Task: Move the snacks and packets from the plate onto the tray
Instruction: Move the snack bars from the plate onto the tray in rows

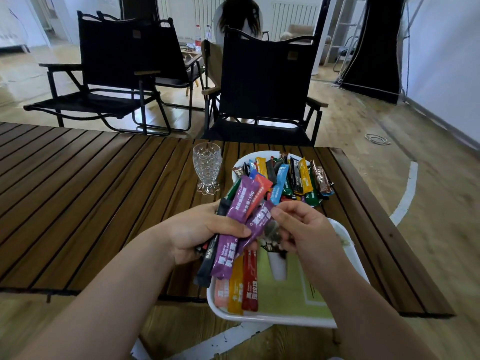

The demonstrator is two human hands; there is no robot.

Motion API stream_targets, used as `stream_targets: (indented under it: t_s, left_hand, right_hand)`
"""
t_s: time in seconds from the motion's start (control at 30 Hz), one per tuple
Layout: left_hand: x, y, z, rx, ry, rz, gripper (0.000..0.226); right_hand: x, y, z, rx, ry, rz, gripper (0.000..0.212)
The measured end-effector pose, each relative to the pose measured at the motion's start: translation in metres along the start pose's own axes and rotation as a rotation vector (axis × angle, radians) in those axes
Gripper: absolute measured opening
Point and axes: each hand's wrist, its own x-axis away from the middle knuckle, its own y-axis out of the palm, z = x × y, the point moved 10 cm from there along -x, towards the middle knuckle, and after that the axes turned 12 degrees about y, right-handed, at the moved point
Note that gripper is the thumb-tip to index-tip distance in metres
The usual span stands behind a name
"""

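The brown table (78, 190) is made of long wooden strips. On it stands a clear bumpy glass (207, 167), just left of the plate.

My left hand (200, 232) is closed around a bunch of long packets (233, 229). I can see two purple ones, a red one and a black one fanned out in it. My thumb lies across the front purple packet.

Under that bunch, three packets lie side by side on the left part of the tray (272, 317): a pink packet (221, 293), an orange packet (235, 289) and a dark red packet (250, 281). The tray is white with a green picture, and it sits at the near edge of the table.

My right hand (304, 229) is over the tray. Its fingers pinch the top of the second purple packet.

Behind my hands, the white plate (240, 162) holds a heap of snack sticks (288, 178) in many colours: blue, yellow, green, black and brown. The plate is farther from me than the tray.
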Motion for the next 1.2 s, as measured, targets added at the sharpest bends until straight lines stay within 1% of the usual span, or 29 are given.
stream_targets:
  t_s: [0.17,0.3,0.37,0.4,0.43,0.5,0.57,0.63,0.73,0.8,0.83,0.9,0.93,1.0,1.07,1.2]
  left_hand:
    - [-0.002,-0.01,-0.001,-0.015,-0.005,0.064,0.059]
    - [-0.001,-0.012,-0.002,-0.045,-0.022,0.073,0.061]
    - [-0.002,-0.016,0.001,-0.081,0.005,0.108,0.062]
    - [-0.003,-0.019,0.003,-0.102,0.024,0.137,0.062]
    - [-0.003,-0.023,0.006,-0.124,0.042,0.17,0.06]
    - [-0.002,-0.03,0.011,-0.177,0.076,0.229,0.058]
    - [-0.001,-0.034,0.018,-0.254,0.114,0.252,0.061]
    - [-0.001,-0.032,0.023,-0.316,0.151,0.231,0.065]
    - [-0.004,-0.02,0.023,-0.333,0.186,0.149,0.062]
    - [-0.006,-0.017,0.021,-0.332,0.191,0.143,0.062]
    - [-0.007,-0.02,0.02,-0.341,0.196,0.176,0.062]
    - [-0.005,-0.037,0.02,-0.353,0.207,0.321,0.065]
    - [-0.002,-0.047,0.02,-0.33,0.208,0.401,0.065]
    - [0.001,-0.062,0.015,-0.23,0.202,0.506,0.062]
    - [0.003,-0.069,0.009,-0.132,0.18,0.551,0.06]
    - [0.001,-0.066,0.001,-0.077,0.122,0.521,0.057]
  right_hand:
    - [0.003,-0.017,-0.007,-0.267,0.012,0.081,0.011]
    - [0.005,-0.025,-0.005,-0.379,0.014,0.134,0.005]
    - [0.005,-0.029,-0.006,-0.367,0.02,0.143,0.004]
    - [0.005,-0.031,-0.009,-0.292,0.018,0.142,0.009]
    - [0.005,-0.032,-0.013,-0.151,0.005,0.13,0.014]
    - [0.006,-0.025,-0.02,0.255,-0.022,0.043,0.021]
    - [0.007,-0.013,-0.011,0.596,0.007,-0.08,0.023]
    - [0.009,-0.004,0.004,0.766,0.085,-0.167,0.02]
    - [0.016,0.015,0.019,0.81,0.146,-0.295,0.013]
    - [0.015,0.015,0.024,0.867,0.171,-0.293,0.017]
    - [0.012,0.009,0.028,0.918,0.203,-0.268,0.019]
    - [0.006,-0.008,0.038,1.04,0.292,-0.204,0.021]
    - [0.003,-0.017,0.044,1.093,0.335,-0.179,0.021]
    - [-0.001,-0.023,0.055,1.143,0.399,-0.169,0.017]
    - [-0.004,-0.019,0.065,1.121,0.438,-0.186,0.015]
    - [-0.01,-0.008,0.083,1.045,0.513,-0.198,0.014]
